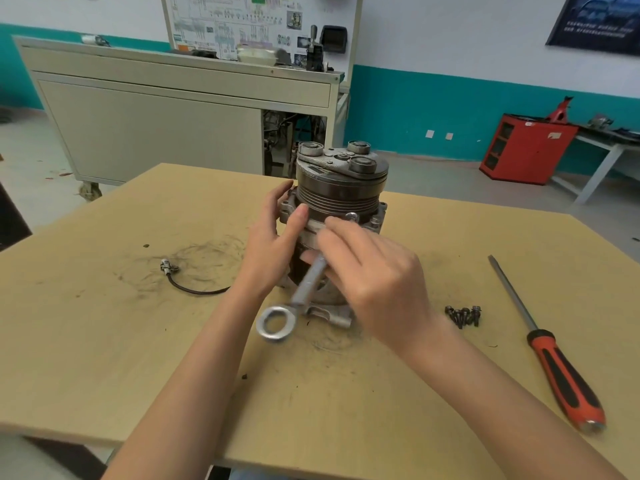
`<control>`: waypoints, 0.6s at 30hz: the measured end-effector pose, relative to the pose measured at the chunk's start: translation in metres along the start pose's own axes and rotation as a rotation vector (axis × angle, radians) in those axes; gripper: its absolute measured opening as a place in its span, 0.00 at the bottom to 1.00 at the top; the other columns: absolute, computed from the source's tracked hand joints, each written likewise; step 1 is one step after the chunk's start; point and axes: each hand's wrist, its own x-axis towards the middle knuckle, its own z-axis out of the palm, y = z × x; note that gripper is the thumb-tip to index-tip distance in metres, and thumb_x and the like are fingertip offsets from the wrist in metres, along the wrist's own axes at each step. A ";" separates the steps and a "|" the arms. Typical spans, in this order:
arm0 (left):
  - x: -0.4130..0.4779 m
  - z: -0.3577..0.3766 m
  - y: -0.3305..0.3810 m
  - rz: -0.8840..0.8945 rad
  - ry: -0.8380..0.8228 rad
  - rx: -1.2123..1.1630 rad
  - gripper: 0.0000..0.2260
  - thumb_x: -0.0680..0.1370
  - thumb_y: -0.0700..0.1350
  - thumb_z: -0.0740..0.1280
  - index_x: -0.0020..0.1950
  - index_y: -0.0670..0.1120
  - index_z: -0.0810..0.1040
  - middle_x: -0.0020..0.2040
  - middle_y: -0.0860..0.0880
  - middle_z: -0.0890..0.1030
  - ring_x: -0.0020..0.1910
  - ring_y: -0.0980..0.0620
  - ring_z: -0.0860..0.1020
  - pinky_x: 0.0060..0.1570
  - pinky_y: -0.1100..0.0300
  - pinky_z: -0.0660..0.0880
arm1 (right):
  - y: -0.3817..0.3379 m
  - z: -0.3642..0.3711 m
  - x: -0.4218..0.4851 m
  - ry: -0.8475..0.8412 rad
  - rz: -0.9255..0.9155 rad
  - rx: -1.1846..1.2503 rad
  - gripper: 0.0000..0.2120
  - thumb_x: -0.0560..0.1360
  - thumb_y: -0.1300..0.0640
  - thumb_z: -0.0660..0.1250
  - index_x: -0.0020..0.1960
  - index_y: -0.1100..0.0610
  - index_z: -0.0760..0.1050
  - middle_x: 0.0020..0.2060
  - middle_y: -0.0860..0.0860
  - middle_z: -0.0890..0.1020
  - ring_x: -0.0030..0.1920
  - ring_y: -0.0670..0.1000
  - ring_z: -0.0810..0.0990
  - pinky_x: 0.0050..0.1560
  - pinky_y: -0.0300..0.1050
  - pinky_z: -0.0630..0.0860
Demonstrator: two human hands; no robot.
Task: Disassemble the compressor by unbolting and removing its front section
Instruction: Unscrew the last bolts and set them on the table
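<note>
The compressor stands upright in the middle of the wooden table, pulley and clutch plate on top. My left hand rests against its left side, fingers spread on the flange and body. My right hand holds a silver wrench in front of the compressor, its ring end hanging low toward me. The thumb and forefinger of that hand pinch at a bolt head on the front flange under the pulley. The wrench's upper end is hidden by my fingers.
Several removed bolts lie to the right of the compressor. A long screwdriver with an orange-and-black handle lies at the right edge. A black cable with a connector lies to the left. A grey cabinet stands behind the table.
</note>
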 end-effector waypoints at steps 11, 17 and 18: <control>0.001 -0.001 -0.005 -0.008 -0.007 0.011 0.28 0.72 0.65 0.60 0.71 0.57 0.66 0.67 0.51 0.75 0.67 0.53 0.72 0.67 0.45 0.69 | 0.055 0.005 -0.022 0.073 0.894 1.457 0.08 0.79 0.63 0.51 0.47 0.59 0.69 0.46 0.57 0.84 0.48 0.56 0.83 0.49 0.44 0.78; 0.001 -0.001 -0.002 -0.015 -0.004 0.013 0.27 0.72 0.66 0.59 0.69 0.59 0.66 0.66 0.52 0.76 0.65 0.53 0.74 0.66 0.45 0.70 | 0.086 0.017 -0.007 -0.026 1.247 1.887 0.12 0.81 0.64 0.48 0.44 0.57 0.67 0.42 0.59 0.84 0.39 0.52 0.83 0.40 0.39 0.79; 0.001 -0.001 -0.002 -0.015 -0.004 0.012 0.27 0.71 0.66 0.59 0.69 0.59 0.66 0.66 0.52 0.76 0.65 0.53 0.74 0.66 0.45 0.70 | 0.089 0.015 -0.005 -0.062 1.245 1.893 0.10 0.81 0.64 0.50 0.45 0.57 0.68 0.43 0.60 0.84 0.39 0.52 0.84 0.40 0.39 0.79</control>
